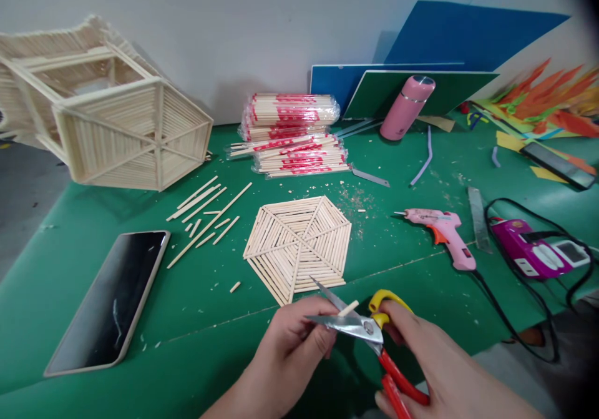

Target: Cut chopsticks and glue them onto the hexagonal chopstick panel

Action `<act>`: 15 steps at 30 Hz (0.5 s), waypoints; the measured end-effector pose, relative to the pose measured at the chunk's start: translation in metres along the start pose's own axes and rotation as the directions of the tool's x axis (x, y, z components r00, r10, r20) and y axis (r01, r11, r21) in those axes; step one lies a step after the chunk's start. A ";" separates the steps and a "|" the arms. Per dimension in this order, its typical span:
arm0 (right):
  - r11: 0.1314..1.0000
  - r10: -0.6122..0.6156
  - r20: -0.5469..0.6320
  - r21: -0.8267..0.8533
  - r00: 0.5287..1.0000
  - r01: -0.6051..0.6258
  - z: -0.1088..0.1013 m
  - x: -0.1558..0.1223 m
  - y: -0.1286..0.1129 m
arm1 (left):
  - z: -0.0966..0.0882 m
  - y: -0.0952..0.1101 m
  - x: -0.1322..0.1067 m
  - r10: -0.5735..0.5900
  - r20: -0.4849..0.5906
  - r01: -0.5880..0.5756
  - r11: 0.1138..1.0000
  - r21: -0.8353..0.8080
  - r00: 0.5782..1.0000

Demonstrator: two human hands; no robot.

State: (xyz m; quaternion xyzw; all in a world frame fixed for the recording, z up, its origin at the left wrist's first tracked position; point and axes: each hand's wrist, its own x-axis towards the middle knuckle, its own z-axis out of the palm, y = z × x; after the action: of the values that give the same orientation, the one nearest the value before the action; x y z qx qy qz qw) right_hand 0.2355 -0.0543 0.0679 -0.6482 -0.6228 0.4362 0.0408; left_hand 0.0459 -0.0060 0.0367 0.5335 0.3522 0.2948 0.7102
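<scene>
My right hand (435, 363) grips scissors (360, 325) with red and yellow handles, their blades apart. A short wooden stick (348, 308) sits between the blades. My left hand (292, 344) is closed in a pinch just left of the blades, and the stick seems to run into its fingers. Just beyond both hands a flat hexagon panel made of wooden sticks (299, 244) lies on the green table (196, 319).
A phone (110, 300) lies at the left, with loose sticks (206, 213) beyond it. A large stick-built structure (98, 119) stands far left. Wrapped chopstick bundles (290, 135), a pink bottle (406, 108), a pink glue gun (442, 231) and a purple tool (533, 253) with cables sit behind and right.
</scene>
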 end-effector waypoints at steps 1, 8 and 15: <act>1.000 -0.001 -0.007 0.005 1.000 0.001 0.000 0.000 0.001 | 0.002 -0.003 -0.003 0.048 -0.034 -0.047 0.998 0.034 0.998; 0.999 -0.004 -0.005 0.036 1.000 0.005 0.001 -0.005 0.005 | 0.002 -0.030 -0.023 0.127 -0.197 -0.087 0.976 0.200 0.972; 0.992 -0.051 -0.002 0.114 0.999 0.051 0.015 -0.004 0.015 | 0.009 -0.014 -0.018 0.255 -0.156 -0.233 0.961 0.146 0.954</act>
State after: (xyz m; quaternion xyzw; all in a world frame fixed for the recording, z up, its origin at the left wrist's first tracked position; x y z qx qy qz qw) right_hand 0.2378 -0.0684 0.0519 -0.6284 -0.6134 0.4702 0.0887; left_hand 0.0432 -0.0290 0.0279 0.5892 0.3618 0.4027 0.5998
